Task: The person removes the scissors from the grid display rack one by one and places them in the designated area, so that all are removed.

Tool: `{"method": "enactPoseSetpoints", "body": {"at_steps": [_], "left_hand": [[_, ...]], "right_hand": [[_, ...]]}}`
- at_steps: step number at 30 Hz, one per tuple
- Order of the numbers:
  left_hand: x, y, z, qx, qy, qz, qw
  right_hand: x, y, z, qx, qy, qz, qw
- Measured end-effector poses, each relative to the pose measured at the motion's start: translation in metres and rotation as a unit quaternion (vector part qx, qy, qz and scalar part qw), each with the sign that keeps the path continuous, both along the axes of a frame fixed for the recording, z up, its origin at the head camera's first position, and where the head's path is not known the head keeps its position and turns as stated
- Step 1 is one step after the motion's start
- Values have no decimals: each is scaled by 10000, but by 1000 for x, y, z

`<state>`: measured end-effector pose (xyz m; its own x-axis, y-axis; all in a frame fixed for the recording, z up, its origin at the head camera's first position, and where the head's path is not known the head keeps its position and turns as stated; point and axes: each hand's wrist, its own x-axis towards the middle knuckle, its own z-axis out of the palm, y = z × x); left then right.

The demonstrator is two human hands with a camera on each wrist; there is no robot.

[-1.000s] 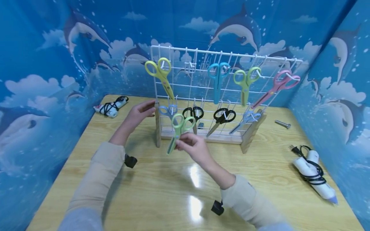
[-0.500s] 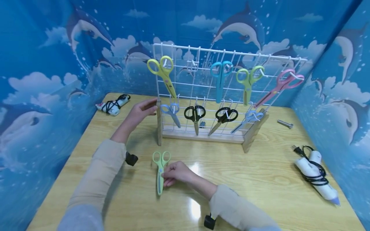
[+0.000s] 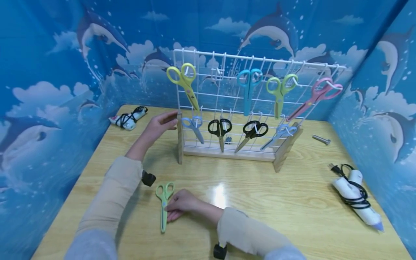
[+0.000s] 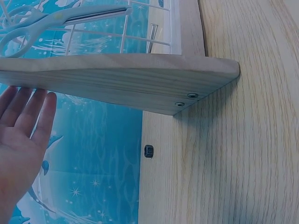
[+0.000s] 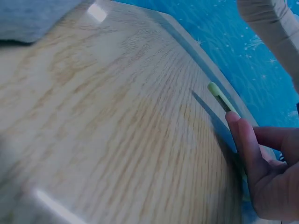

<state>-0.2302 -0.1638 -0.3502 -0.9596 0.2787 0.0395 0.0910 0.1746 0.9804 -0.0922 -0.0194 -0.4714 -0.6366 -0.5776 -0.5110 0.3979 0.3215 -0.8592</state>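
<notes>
My right hand (image 3: 182, 205) pinches light-green scissors (image 3: 163, 215) by the blades, their handles pointing toward the rack. In the right wrist view, the scissors' tip (image 5: 219, 95) shows past my fingers, just above its shadow on the table. My left hand (image 3: 158, 127) has its fingers extended against the wooden side panel (image 4: 117, 79) of a white wire rack (image 3: 227, 154). On the rack's upper row hang yellow scissors (image 3: 185, 82), teal scissors (image 3: 248, 94), green scissors (image 3: 278, 99) and pink scissors (image 3: 310, 100). Below hang light-blue scissors (image 3: 196, 133) and black scissors (image 3: 221, 134), among others.
A white device (image 3: 355, 198) with a wound black cord lies at the right, near a metal bolt (image 3: 321, 139). Another corded device (image 3: 128, 120) lies at the back left. A dark nut (image 4: 148, 150) sits on the table. Dolphin-print curtains (image 3: 130, 25) stand behind.
The light-green scissors have come down from in front of the rack toward the near left, held in my right hand. My left hand has stayed at the rack's side panel.
</notes>
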Motion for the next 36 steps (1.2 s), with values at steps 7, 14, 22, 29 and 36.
{"method": "enactPoseSetpoints", "body": {"at_steps": [7, 14, 22, 29, 36], "left_hand": [[-10, -3, -11, -80, -83, 58, 9999], [-26, -11, -34, 20, 45, -34, 10000], [-21, -8, -28, 116, 345, -82, 9993], [-6, 1, -8, -16, 99, -12, 9999], [-3, -1, -4, -30, 54, -35, 10000]], "right_hand": [[1, -11, 5, 402, 490, 76, 9980], [2, -15, 10, 661, 783, 266, 9944], [-2, -17, 11, 770, 878, 328, 9926], [-8, 12, 18, 101, 1289, 549, 9901], [-19, 72, 60, -289, 1765, 350, 9832]]}}
